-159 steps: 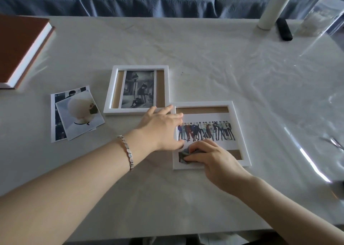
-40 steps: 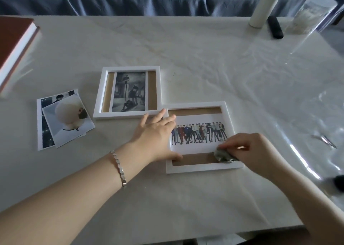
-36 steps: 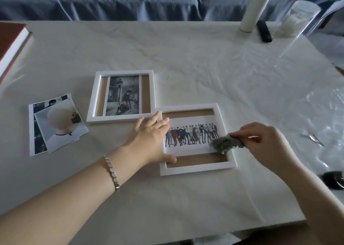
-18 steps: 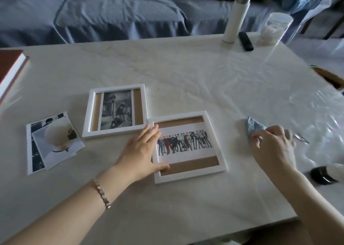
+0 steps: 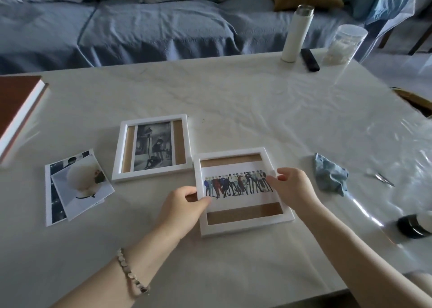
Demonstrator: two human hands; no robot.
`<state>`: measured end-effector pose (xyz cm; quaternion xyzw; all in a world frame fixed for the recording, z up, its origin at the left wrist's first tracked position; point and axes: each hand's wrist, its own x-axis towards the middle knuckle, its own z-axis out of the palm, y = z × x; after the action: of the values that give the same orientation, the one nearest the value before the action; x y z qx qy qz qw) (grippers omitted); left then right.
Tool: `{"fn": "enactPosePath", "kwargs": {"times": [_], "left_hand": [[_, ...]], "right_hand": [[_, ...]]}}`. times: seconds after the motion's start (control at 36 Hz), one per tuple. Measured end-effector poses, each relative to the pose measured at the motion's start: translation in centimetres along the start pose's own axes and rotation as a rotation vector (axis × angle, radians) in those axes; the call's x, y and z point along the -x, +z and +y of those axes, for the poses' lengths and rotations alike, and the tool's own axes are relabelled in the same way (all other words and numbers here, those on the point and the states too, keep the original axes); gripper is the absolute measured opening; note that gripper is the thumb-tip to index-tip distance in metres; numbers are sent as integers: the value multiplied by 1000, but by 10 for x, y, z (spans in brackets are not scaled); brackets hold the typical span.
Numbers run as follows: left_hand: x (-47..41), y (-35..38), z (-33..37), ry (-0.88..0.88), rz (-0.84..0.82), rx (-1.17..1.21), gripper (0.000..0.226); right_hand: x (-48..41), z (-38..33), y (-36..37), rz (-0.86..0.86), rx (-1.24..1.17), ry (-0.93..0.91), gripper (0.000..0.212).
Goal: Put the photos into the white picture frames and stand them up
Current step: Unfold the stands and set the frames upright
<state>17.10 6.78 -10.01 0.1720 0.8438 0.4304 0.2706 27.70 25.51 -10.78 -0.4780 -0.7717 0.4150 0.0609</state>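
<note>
Both hands are on the near frame (image 5: 247, 225), which lies on the table (image 5: 233, 92) in front of the person, its far left corner just beside the far frame (image 5: 153, 118): the left hand (image 5: 184, 204) pinches the left rail with the thumb lying over onto the front, and the right hand (image 5: 292, 187) grips the right rail with curled fingers. Whether the frame has left the table yet cannot be told. The step looks like raising it to stand, and that goes best with the grip kept on the white rails alone, so the left thumb would do well to slide back off the front, where it may leave a mark. Tipping the far edge up evenly with both hands should keep the picture from slipping; the prop on the back is hidden, so it needs finding by touch or by turning the frame before letting go. The frame itself is square and white, and the group photo (image 5: 236, 187) inside is a wide print of a row of standing figures that spans the opening from side to side, with brown backing bare above and below, the lower band the wider. The far frame lies flat too, holding an upright black-and-white photo (image 5: 153, 147) with backing showing at each side, and some loose photos (image 5: 79, 188) overlap each other to the left, unframed
</note>
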Motion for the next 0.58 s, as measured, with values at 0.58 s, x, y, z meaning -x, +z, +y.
{"fn": "enactPosePath", "kwargs": {"times": [0.58], "left_hand": [[-6, -30, 23, 299, 110, 262, 21]], "right_hand": [[39, -29, -17, 18, -479, -378, 5]]}}
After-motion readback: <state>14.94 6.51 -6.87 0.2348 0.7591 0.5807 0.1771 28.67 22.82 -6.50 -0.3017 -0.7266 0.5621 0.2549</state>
